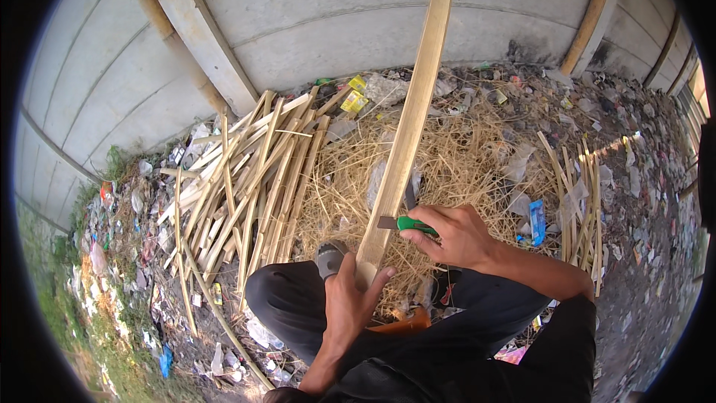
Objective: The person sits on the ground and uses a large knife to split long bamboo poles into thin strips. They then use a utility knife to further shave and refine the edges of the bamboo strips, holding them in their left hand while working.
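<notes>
1. Gripping the lower end of a long pale bamboo slat, the left hand was closed around it, slat upright over the lap.
2. Right hand clenched a green-handled utility knife, blade touching the slat's edge.
3. Shavings heap and pile of split strips suggested work well underway; this slat looked partly trimmed.

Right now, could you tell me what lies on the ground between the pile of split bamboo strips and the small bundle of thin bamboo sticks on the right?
In the head view, a heap of straw-like bamboo shavings lies between the pile of split bamboo strips and the small bundle of thin sticks.
</notes>
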The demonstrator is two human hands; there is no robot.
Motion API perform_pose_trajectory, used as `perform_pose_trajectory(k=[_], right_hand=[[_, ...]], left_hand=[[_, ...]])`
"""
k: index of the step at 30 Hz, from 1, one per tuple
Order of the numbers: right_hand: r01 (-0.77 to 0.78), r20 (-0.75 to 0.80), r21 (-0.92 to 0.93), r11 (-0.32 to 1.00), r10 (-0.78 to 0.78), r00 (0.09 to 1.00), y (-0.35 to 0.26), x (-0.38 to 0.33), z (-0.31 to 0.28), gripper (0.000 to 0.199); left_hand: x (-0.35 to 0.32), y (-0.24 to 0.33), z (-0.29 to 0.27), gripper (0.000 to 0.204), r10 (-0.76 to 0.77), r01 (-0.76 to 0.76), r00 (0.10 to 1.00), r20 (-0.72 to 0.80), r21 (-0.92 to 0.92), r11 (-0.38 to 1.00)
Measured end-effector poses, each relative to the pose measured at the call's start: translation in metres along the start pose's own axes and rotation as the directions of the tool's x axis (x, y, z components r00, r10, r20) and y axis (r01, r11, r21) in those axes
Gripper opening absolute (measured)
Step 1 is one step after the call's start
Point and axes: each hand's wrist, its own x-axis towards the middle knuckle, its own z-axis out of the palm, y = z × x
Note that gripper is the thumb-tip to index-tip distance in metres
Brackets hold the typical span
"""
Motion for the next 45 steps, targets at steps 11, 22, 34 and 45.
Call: perform_pose_trajectory(k=[11,22,34,45], right_hand=[[-0.197,-0.119,0.062,0.978,0.203,0.972,0.041,0.019,-0.023,0.030],[-0.371,-0.525,0.018,0.928,0.325,0.787,0.189,0.007,-0.054,0.045],[-0.553,0.176,0.658,0.511,0.611,0.772,0.085,0.012,-0.041,0.049],[-0.566,0.188,0.725,0.392,0.678,0.710,0.057,0.018,-0.041,0.030]], left_hand=[[-0.019,-0.021,-0.004,0.049,-0.045,0.046,0.995,0.092,-0.004,0.999],[-0.062,-0.043,-0.028,0.054,-0.113,0.107,0.956,0.270,0.038,0.994],[-0.040,-0.035,-0.015,0.043,-0.122,0.160,0.973,0.195,-0.193,0.968],[-0.027,-0.033,-0.022,0.026,-0.051,0.093,0.984,0.169,-0.249,0.964]])
